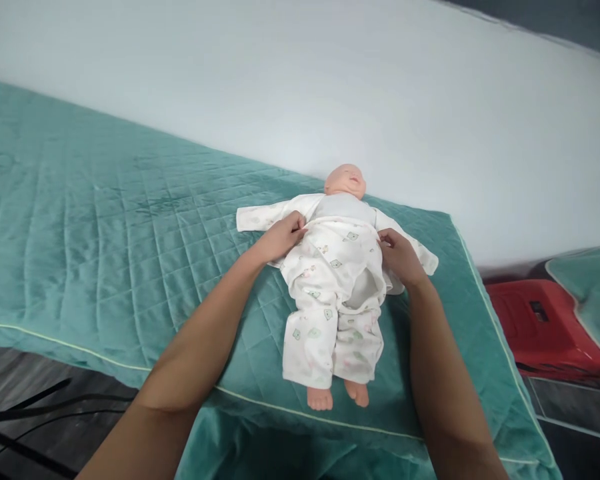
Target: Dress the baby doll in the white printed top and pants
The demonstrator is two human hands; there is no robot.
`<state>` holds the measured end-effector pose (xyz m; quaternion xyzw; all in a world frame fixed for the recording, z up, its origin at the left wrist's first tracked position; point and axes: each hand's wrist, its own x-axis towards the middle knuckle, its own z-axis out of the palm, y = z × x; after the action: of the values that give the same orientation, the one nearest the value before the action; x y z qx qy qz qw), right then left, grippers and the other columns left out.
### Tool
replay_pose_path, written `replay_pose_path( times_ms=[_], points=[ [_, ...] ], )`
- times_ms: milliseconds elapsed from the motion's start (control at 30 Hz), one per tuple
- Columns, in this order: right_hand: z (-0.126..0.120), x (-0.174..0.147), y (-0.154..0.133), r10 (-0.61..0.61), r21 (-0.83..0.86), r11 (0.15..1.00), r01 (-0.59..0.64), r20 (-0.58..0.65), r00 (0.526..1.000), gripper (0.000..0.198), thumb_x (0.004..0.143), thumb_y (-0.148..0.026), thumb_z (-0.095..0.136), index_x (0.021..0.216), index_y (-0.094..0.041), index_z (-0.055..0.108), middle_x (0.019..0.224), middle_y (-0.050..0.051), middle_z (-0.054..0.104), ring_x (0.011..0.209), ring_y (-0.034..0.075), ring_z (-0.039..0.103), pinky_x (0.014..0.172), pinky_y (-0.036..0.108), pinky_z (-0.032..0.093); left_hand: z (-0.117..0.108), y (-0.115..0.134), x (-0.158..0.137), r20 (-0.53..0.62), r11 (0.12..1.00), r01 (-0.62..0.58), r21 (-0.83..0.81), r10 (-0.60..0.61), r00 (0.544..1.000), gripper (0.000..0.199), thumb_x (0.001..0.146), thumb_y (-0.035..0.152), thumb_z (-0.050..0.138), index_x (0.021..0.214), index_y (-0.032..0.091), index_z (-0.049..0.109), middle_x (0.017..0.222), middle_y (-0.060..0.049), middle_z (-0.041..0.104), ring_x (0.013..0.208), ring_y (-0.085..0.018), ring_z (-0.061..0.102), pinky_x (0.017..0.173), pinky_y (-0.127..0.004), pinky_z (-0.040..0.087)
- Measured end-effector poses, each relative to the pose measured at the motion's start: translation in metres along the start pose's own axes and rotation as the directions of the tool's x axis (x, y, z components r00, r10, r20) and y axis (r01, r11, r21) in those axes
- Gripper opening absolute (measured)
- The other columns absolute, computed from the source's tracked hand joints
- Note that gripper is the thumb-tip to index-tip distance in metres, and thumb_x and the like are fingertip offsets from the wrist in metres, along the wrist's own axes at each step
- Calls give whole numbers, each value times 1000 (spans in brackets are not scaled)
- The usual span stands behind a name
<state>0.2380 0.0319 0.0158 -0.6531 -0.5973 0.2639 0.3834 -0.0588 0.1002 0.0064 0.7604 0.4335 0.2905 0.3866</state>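
A baby doll (345,181) lies on its back, head toward the wall and bare feet toward me. It wears white printed pants (313,313) and a white long-sleeved top (265,217), with a plain pale chest area showing between the top's sides. My left hand (284,235) pinches the pants' waistband at the doll's waist on the left. At the opposite side, my right hand (399,253) has its fingers closed on the same waistband. The waistband is spread wide between both hands. An open gap shows at the crotch of the pants.
The doll rests on a green quilted bed cover (130,253) near the bed's right end. A white wall (280,80) runs behind it. On the right, a red plastic stool (545,330) stands on the floor. Black metal legs (25,420) show at lower left.
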Motion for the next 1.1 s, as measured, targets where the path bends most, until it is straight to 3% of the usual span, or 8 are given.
replay_pose_path(
  times_ms=[133, 267, 400, 600, 833, 900, 1000, 1100],
  points=[
    [-13, -7, -5, 56, -71, 996, -46, 152, 987, 13, 72, -24, 58, 85, -22, 61, 78, -1, 65, 68, 16, 54, 59, 28, 41, -1, 3, 1, 93, 997, -22, 80, 14, 996, 17, 80, 19, 50, 95, 20, 57, 89, -3, 65, 82, -20, 57, 73, -29, 40],
    [-9, -4, -7, 71, -223, 973, -51, 85, 994, 13, 69, -18, 56, 81, -23, 60, 80, 2, 68, 68, 18, 57, 61, 30, 42, 0, 6, 9, 123, 989, -17, 150, -2, 992, 23, 73, 17, 53, 92, 19, 66, 97, -7, 71, 85, -22, 62, 74, -31, 43],
    [-3, 0, -1, 42, -275, 960, -48, -27, 999, 9, 73, -20, 59, 82, -23, 61, 81, 5, 70, 74, 21, 60, 65, 32, 44, -2, 12, 23, 190, 982, 11, 186, -47, 981, 20, 65, 14, 54, 79, 18, 68, 81, -6, 72, 72, -21, 62, 66, -29, 41],
    [-4, -1, 3, 64, -277, 959, -52, 36, 997, 16, 78, -23, 57, 92, -23, 65, 89, 4, 72, 79, 21, 60, 71, 33, 44, -2, 17, 36, 228, 969, 200, 147, -230, 946, 16, 57, 10, 49, 64, 18, 61, 54, -4, 61, 44, -18, 53, 54, -30, 38],
    [-2, 4, -5, 201, -271, 945, -184, 38, 979, 14, 72, -25, 63, 84, -20, 65, 86, 6, 71, 77, 22, 60, 69, 33, 43, -5, 19, 22, 194, 991, 33, 129, -58, 979, 23, 63, 16, 53, 78, 17, 70, 83, -8, 75, 81, -25, 67, 74, -30, 49],
    [-2, 3, -7, 156, -205, 970, -131, 109, 982, 10, 72, -24, 62, 81, -20, 65, 83, 4, 71, 78, 21, 59, 69, 32, 42, -5, 21, 18, 240, 998, 38, 46, -48, 969, 28, 65, 18, 55, 86, 17, 72, 92, -7, 76, 90, -26, 67, 78, -31, 51],
    [0, -1, -7, 97, 85, 990, -113, 170, 981, 14, 72, -23, 61, 84, -20, 67, 85, 0, 71, 78, 19, 59, 69, 30, 44, 0, 19, 14, 276, 974, 109, -200, -51, 960, 38, 64, 18, 56, 98, 15, 73, 97, -6, 76, 94, -25, 68, 83, -32, 54],
    [5, -4, -3, 50, 402, 907, -128, 199, 979, 18, 70, -22, 63, 87, -21, 69, 83, -1, 71, 73, 17, 60, 67, 28, 46, 8, 15, 11, 213, 887, 189, -420, -106, 971, 41, 63, 14, 59, 101, 15, 73, 93, -7, 76, 90, -24, 70, 83, -34, 56]
  ],
)
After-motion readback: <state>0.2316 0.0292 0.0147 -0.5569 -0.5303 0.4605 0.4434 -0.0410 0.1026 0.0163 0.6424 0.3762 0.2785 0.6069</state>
